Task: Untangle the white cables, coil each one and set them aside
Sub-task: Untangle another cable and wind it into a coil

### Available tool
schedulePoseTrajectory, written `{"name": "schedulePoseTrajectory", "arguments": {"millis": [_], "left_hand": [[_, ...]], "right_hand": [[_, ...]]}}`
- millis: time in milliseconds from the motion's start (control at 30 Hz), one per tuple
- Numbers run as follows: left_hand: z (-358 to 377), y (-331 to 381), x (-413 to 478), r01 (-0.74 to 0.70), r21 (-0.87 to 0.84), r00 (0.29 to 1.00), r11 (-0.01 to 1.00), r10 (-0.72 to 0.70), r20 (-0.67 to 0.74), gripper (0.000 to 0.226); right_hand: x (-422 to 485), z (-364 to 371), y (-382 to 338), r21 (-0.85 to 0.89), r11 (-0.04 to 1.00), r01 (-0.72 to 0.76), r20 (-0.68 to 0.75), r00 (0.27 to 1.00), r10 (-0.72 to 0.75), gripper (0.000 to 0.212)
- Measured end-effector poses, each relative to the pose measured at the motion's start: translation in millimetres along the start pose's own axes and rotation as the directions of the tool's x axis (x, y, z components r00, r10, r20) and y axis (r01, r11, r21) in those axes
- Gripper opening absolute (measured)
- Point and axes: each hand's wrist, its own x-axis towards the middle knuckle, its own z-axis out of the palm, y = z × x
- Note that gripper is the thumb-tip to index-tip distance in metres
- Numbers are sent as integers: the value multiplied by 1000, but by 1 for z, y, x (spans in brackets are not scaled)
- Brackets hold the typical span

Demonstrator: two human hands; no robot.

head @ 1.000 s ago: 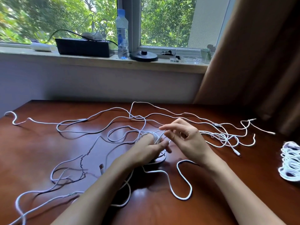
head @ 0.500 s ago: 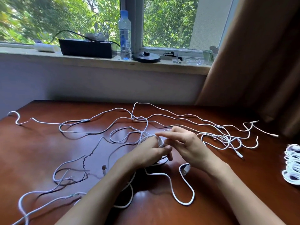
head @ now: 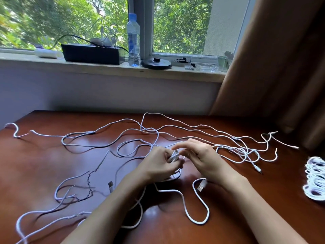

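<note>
Across the dark wooden table, below a windowsill and a brown curtain, loose white cables sprawl in a tangle. At the table's right edge lies a wound coil. Mid-table, the left hand grips a small bundle of loops. The right hand curls just beside it, but blur hides whether it pinches a strand. A USB plug lies by the right wrist.

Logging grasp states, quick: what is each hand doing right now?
Left hand: closed around the cable coil.
Right hand: fingers curled beside the coil; whether they pinch a strand cannot be told.
</note>
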Motion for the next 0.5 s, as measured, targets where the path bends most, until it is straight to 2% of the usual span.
{"name": "schedulePoseTrajectory", "arguments": {"millis": [100, 233, 300, 367, 500], "left_hand": [[-3, -1, 0, -7, -39, 996, 999, 3, -89, 39], [-6, 5, -4, -34, -108, 991, 994, 19, -132, 35], [-9, 8, -5, -46, -159, 993, 986, 28, -117, 28], [-11, 4, -4, -63, -130, 994, 990, 50, -100, 26], [-15, 0, -6, -63, -116, 998, 991, 60, -24, 17]], "right_hand": [[-1, -1, 3, 10, 1000, -19, -6, 1000, 20, 26], [-3, -2, 2, 46, 997, -64, 18, 998, 63, 30], [-3, -3, -1, 90, 990, -105, 38, 994, 102, 33], [-4, -5, -3, 112, 984, -137, 32, 990, 134, 33], [-6, -6, -2, 155, 978, -142, 27, 990, 139, 24]]}}
